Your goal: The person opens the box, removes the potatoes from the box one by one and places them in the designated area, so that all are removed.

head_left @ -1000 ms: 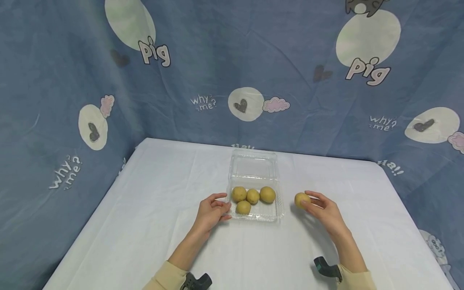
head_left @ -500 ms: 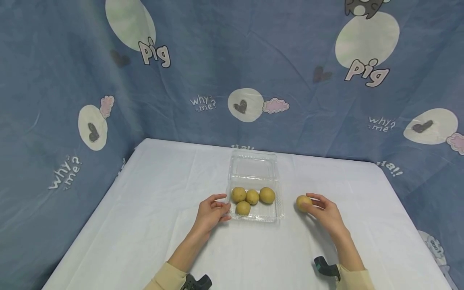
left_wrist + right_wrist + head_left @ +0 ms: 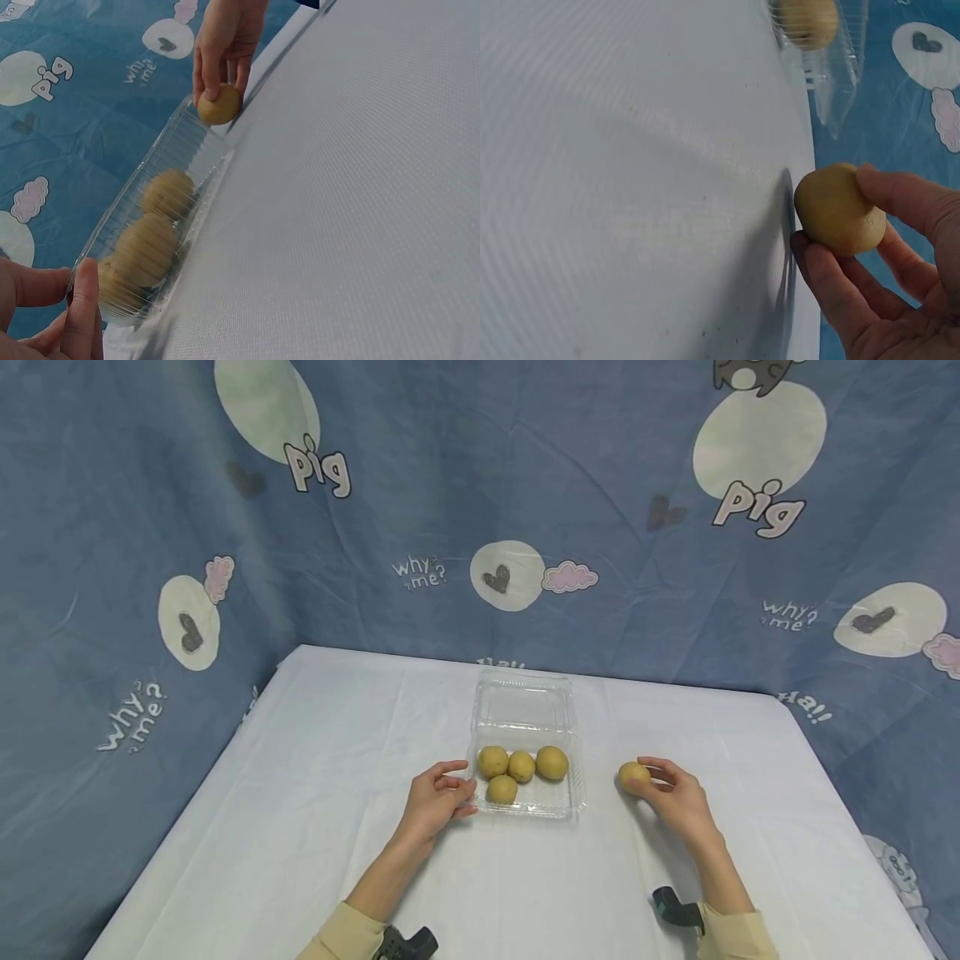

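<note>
A clear plastic clamshell container [image 3: 528, 810] lies on the white table with its lid [image 3: 525, 703] folded back. Several small yellow potatoes [image 3: 552, 763] sit in its base. At the container's left side, my left hand [image 3: 435, 800] pinches the rim between thumb and fingers; the left wrist view shows the fingers [image 3: 84, 311] at the near corner. To the right of the container, my right hand [image 3: 678, 802] grips another potato [image 3: 838, 210] by thumb and fingertips. That potato is just above the tabletop, its shadow beside it.
White cloth covers the table [image 3: 315, 760]. A blue printed curtain [image 3: 420, 485] hangs behind and at both sides. Each wrist wears a dark mount [image 3: 677, 910] near its beige sleeve.
My right hand has drifted slightly right, away from the container, carrying the potato. The left hand and the container stay in place.
</note>
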`<action>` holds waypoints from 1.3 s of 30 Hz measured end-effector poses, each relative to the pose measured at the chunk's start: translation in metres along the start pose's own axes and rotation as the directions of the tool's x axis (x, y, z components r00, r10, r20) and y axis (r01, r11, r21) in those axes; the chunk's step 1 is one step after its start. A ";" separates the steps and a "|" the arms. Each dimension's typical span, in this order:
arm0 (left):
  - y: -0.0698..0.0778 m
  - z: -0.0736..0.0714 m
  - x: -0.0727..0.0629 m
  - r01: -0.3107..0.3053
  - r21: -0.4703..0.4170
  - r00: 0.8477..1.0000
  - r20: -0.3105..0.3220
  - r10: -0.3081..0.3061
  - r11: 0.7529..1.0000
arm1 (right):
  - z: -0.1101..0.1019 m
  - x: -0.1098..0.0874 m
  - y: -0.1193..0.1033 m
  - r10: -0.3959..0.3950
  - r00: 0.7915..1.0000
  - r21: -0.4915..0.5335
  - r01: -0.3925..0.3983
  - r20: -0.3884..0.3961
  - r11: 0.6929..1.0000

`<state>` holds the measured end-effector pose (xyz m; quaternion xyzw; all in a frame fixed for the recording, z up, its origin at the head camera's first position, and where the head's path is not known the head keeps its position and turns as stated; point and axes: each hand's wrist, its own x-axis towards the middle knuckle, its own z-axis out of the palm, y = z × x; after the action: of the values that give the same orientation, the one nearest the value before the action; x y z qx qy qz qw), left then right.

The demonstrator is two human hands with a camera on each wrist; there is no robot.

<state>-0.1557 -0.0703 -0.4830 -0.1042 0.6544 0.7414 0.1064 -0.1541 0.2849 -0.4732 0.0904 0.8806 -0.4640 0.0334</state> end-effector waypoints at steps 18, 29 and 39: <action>0.000 -0.003 0.001 -0.008 -0.012 1.000 0.019 0.008 1.000 | -0.004 0.003 0.003 0.013 1.000 -0.037 -0.012 0.022 0.999; -0.001 -0.003 0.001 -0.012 -0.005 1.000 0.027 0.012 1.000 | -0.006 -0.002 0.003 0.008 1.000 -0.056 -0.007 0.019 0.998; -0.001 -0.002 0.001 -0.002 -0.007 1.000 0.017 0.002 1.000 | -0.011 -0.004 0.003 0.034 0.999 -0.079 -0.032 0.015 0.996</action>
<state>-0.1563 -0.0726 -0.4840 -0.0976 0.6509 0.7446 0.1111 -0.1491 0.2952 -0.4692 0.0996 0.8963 -0.4290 0.0519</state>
